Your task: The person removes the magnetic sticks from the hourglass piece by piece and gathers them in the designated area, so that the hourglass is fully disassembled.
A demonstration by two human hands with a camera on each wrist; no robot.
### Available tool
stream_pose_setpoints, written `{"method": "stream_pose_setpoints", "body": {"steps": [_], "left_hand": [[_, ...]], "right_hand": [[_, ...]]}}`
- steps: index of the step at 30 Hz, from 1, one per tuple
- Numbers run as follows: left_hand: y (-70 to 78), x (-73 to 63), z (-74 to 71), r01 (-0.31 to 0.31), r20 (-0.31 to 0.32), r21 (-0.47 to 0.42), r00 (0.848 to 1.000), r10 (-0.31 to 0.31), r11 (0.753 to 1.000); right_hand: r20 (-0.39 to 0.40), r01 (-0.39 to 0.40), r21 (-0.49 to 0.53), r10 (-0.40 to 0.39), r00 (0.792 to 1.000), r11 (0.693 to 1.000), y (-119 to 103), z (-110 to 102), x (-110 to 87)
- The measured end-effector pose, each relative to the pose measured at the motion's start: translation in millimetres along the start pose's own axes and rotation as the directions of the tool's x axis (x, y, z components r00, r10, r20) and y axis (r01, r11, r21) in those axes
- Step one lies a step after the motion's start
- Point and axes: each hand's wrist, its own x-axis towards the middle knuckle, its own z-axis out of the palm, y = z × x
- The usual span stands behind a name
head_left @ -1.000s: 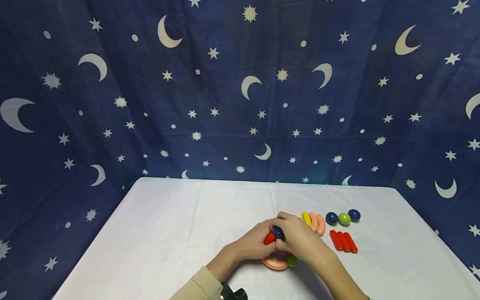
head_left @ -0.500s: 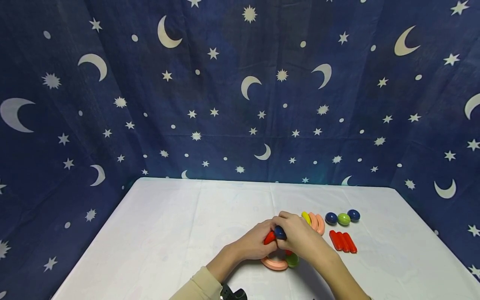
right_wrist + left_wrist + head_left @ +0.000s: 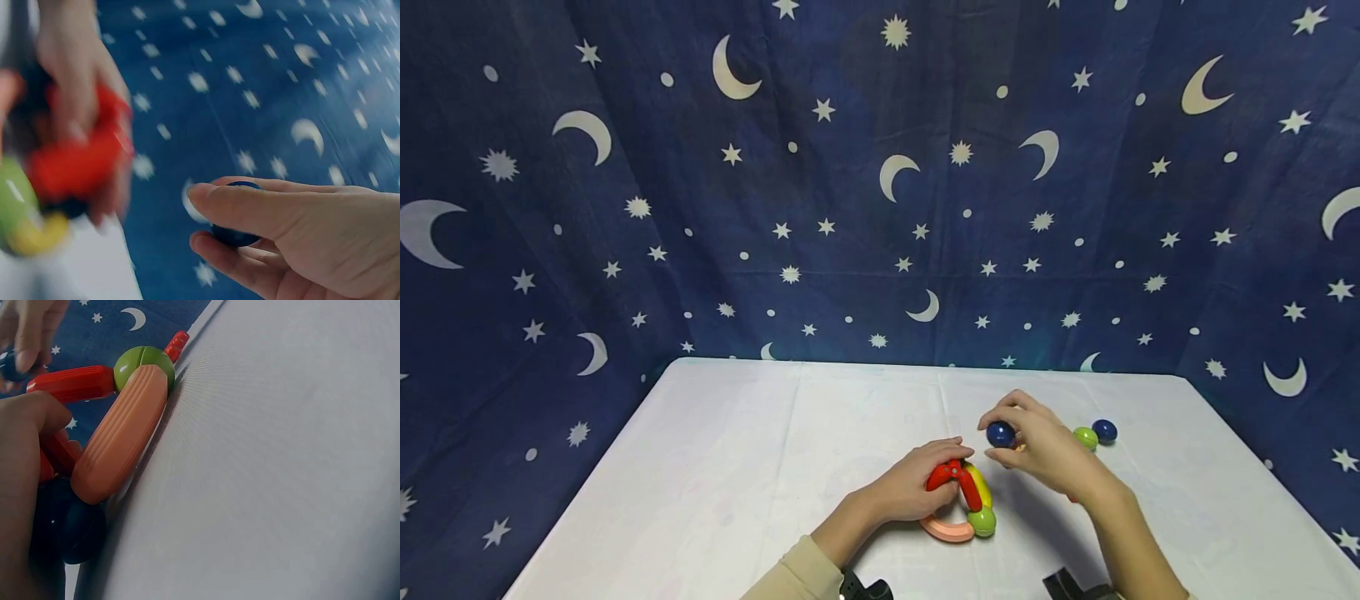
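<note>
My left hand [image 3: 904,487] grips a built toy frame near the front of the table. It has red rods [image 3: 972,493] meeting at a top corner, a yellow curved rod [image 3: 982,483], a green ball [image 3: 982,522] and a peach curved rod [image 3: 947,531]. A dark blue ball [image 3: 72,525] sits at the peach rod's other end in the left wrist view. To the right and farther back, my right hand [image 3: 1051,446] pinches a loose dark blue ball [image 3: 1000,434] between thumb and fingers, apart from the frame. The left hand covers part of the frame.
A loose green ball [image 3: 1086,437] and another dark blue ball [image 3: 1103,431] lie at the back right of the white table [image 3: 737,467]. My right hand and forearm hide most of the other loose rods there. Behind hangs a starry blue cloth [image 3: 850,167].
My right hand has drawn the dark blue ball off the frame's top and moved it right and farther back. The red corner is now uncovered. My left hand has stayed in place.
</note>
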Motion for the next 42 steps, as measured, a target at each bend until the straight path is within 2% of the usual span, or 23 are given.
{"method": "stream_pose_setpoints", "body": {"steps": [3, 8, 11, 13, 17, 23, 27, 34, 42], "left_hand": [[0.1, -0.5, 0.8, 0.036, 0.013, -0.018, 0.999, -0.035, 0.999], [-0.6, -1.3, 2.0, 0.055, 0.019, -0.033, 0.998, -0.054, 0.998], [-1.2, -1.9, 2.2, 0.063, 0.022, -0.037, 0.998, -0.062, 0.997], [-1.6, -2.2, 2.2, 0.067, 0.022, -0.034, 0.998, -0.066, 0.997], [-1.7, -2.3, 1.9, 0.063, 0.021, -0.028, 0.998, -0.062, 0.998], [-1.4, -1.3, 0.9, 0.050, 0.019, -0.030, 0.999, -0.050, 0.998], [-0.7, -0.9, 0.0, 0.054, 0.024, -0.037, 0.998, -0.053, 0.998], [-0.1, -1.0, -0.5, 0.057, 0.024, -0.039, 0.998, -0.057, 0.998], [0.1, -0.4, 0.4, 0.057, 0.024, -0.031, 0.998, -0.056, 0.998]], "right_hand": [[-0.010, -0.120, 0.039, 0.121, 0.993, 0.992, 31, -21, -7.6], [-0.063, -0.297, 0.057, 0.300, 0.952, 0.953, 97, -44, -32.6], [-0.070, -0.365, 0.067, 0.369, 0.927, 0.929, 133, -46, -48.9], [-0.046, -0.400, 0.085, 0.405, 0.913, 0.912, 152, -44, -57.4], [-0.005, -0.429, 0.101, 0.432, 0.902, 0.898, 177, -35, -67.9], [-0.009, -0.445, 0.084, 0.448, 0.894, 0.891, 191, -23, -72.6], [-0.003, -0.467, 0.097, 0.469, 0.883, 0.879, 193, -21, -72.2], [0.003, -0.471, 0.086, 0.472, 0.882, 0.878, 193, -17, -68.3], [0.017, -0.497, 0.099, 0.498, 0.867, 0.862, 194, -16, -67.1]]}}
